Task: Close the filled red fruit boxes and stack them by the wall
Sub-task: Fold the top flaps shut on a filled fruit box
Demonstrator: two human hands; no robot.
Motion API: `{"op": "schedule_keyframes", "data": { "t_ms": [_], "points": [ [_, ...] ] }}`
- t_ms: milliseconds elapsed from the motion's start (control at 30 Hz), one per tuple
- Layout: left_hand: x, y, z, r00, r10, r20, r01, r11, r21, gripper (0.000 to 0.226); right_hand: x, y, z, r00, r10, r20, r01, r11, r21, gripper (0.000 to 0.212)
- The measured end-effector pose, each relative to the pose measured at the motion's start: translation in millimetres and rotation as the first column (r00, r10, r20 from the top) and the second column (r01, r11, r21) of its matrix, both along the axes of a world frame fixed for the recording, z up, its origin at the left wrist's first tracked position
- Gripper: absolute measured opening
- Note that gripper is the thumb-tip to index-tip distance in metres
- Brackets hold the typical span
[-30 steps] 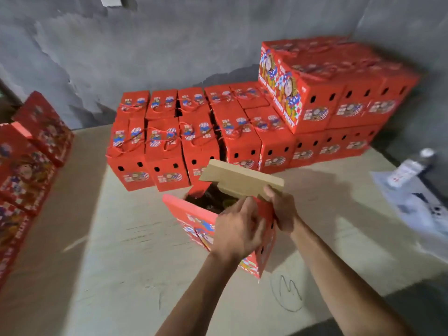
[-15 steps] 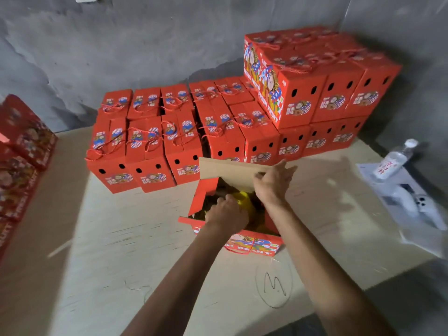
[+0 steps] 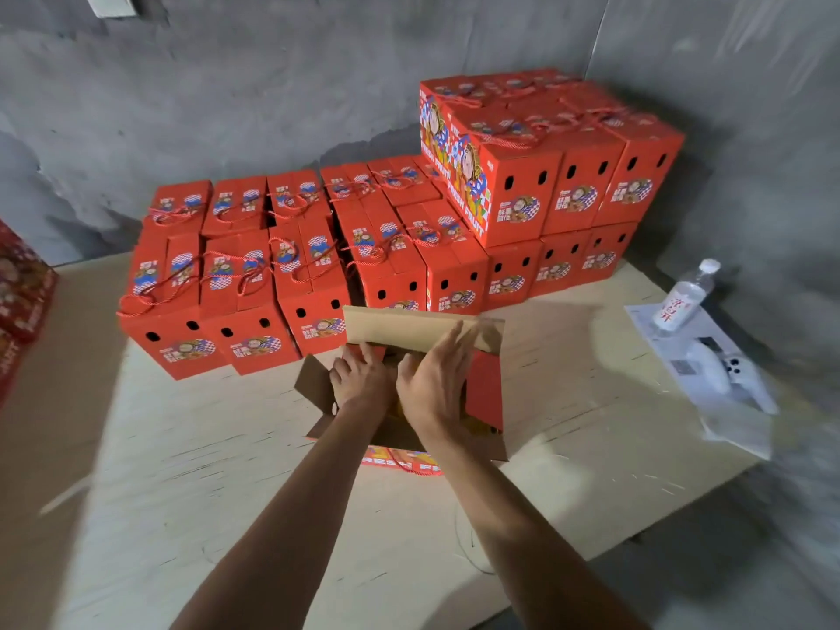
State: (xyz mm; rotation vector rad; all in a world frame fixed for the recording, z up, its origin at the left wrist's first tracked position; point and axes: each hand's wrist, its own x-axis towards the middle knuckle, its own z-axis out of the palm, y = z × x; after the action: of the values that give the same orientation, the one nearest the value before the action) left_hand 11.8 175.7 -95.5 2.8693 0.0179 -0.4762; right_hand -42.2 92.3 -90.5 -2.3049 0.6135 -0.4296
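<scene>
An open red fruit box [image 3: 485, 393] stands on the board in front of me, its brown flaps spread out. The far flap [image 3: 400, 330] stands up behind my hands. My left hand [image 3: 361, 379] reaches down into the box opening with fingers bent. My right hand [image 3: 436, 379] lies flat with straight fingers against the far flap. Yellow fruit shows faintly inside, mostly hidden by my hands. Closed red boxes [image 3: 313, 266] with rope handles stand in rows by the grey wall, with a second layer [image 3: 545, 166] stacked at the right.
The pale wooden board [image 3: 182, 447] covers the floor. A water bottle [image 3: 684, 297] and a white device on papers [image 3: 713, 370] lie at the right. More red boxes [image 3: 22, 293] stand at the left edge. The concrete wall [image 3: 272, 84] is behind the stack.
The box went from tilted and held up to resting upright on the board. Both hands moved into its opening, and my right hand flattened against the far flap.
</scene>
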Motion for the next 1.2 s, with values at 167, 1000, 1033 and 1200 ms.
{"op": "schedule_keyframes", "data": {
  "t_ms": [167,1000,1033,1200],
  "points": [
    [-12.3,15.0,-16.0,0.995,-0.088,0.042,0.076,0.969,0.237,0.088,-5.8,-6.9,-11.4,0.997,0.026,-0.074,-0.035,0.991,-0.130,0.090],
    [-18.7,72.4,-37.5,0.815,0.136,0.564,0.196,0.850,-0.489,0.063,-16.5,-93.4,-42.5,0.998,-0.002,0.060,-0.016,0.957,0.288,0.092],
    [-19.8,72.5,-37.8,0.792,0.092,0.604,0.230,0.871,-0.434,0.052,-17.1,-96.4,-42.6,0.997,0.007,0.080,-0.032,0.950,0.309,0.077],
    [-18.5,72.9,-37.0,0.867,-0.106,0.487,0.281,0.910,-0.304,0.079,-28.5,-110.4,-44.0,0.948,0.317,0.013,-0.316,0.947,-0.055,0.067]
  ]
}}
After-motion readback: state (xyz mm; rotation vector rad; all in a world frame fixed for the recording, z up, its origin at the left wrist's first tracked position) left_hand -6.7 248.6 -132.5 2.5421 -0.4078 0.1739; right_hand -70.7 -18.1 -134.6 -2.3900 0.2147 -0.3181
